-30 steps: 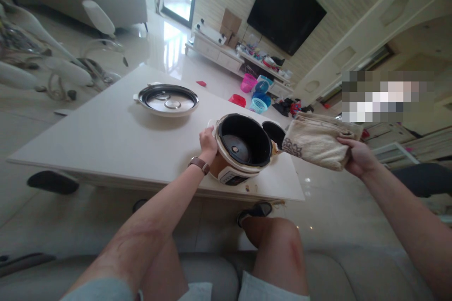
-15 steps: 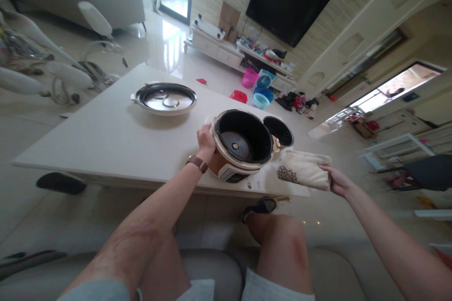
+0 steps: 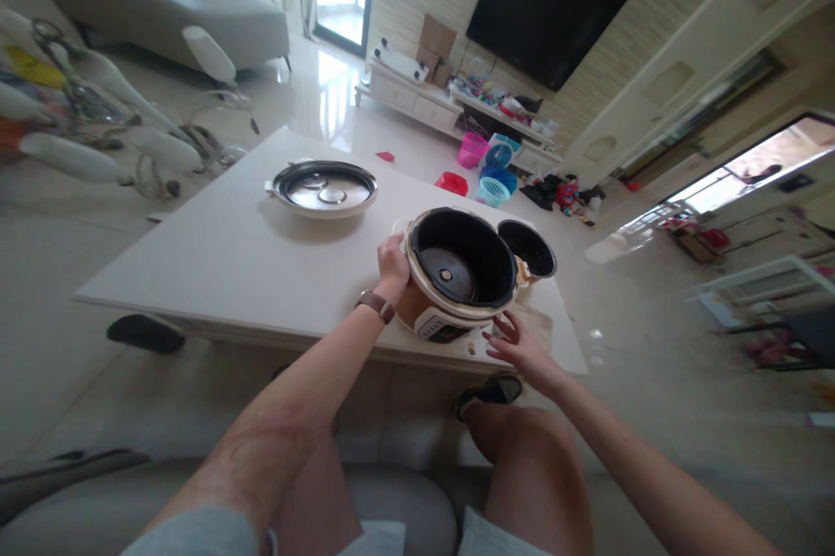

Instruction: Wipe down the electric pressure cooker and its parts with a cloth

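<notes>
The pale surface (image 3: 248,278) is mostly bare on its left and middle, so there is plenty of room there. Everything in use is crowded toward its near right corner.

The electric cooker (image 3: 417,282) stands close to the front edge, tipped a little toward the person. It is open and empty, with the heating plate at the bottom exposed. Its lid (image 3: 324,189) lies well apart at the far left. A dark pot (image 3: 528,247) sits just behind the cooker on the right, near the right edge. The cooker looks stripped down already, and I judge any work on the inside has not begun.

A beige cloth (image 3: 540,323) lies flat beside the base, with little surface left before the corner.

The left hand (image 3: 393,263) has its fingers curled over the cooker's rim, steadying it. The right hand (image 3: 515,345) hovers low at the front of the base, just beside the cloth. Its fingers are spread and hold nothing.
</notes>
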Available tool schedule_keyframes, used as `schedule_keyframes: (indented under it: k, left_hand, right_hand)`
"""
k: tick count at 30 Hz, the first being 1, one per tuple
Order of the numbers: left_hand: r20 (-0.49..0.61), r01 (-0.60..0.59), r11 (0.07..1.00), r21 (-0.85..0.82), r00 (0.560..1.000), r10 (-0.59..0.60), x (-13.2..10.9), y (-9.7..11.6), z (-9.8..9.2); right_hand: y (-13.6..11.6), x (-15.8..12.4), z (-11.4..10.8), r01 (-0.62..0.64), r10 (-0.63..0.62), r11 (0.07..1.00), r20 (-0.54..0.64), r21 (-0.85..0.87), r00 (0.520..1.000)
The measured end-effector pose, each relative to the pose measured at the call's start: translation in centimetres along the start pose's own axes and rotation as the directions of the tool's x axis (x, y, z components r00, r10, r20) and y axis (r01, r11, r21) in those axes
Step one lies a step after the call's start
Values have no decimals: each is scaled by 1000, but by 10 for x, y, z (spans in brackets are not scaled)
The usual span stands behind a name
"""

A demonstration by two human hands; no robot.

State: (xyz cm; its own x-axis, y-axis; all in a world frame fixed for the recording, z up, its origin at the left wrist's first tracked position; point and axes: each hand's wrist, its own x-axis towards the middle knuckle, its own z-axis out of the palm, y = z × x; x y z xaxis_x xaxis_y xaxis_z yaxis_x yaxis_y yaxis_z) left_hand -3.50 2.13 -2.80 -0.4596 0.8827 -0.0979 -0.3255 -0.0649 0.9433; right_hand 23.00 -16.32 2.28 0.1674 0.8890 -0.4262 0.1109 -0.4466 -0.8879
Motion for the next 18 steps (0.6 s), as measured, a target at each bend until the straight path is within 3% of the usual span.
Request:
schedule_keyframes:
  k: [2,5,11,15,18]
  left_hand:
    - [27,27,999,-17,999,-26,-1,3,-1]
    - [32,69,997,-17,997,-69,-3,7,-1]
    - [29,67,997,28,997,-68,-1,14,-1]
    - [89,50,998,-33,995,-47,2,15,-1]
    - [48,37,999,-17,998,-36,-1,14,-2]
  right_hand:
    - [6,3,26,69,-68,998,-48,15,997]
    - [11,9,45,147,-149,989,-143,-25,978]
    - [11,15,51,208,-224,973,-182,-103,957]
    - [14,28,59,218,-221,975,-223,-37,949]
    - [10,42,67,214,-209,977,-230,-6,950]
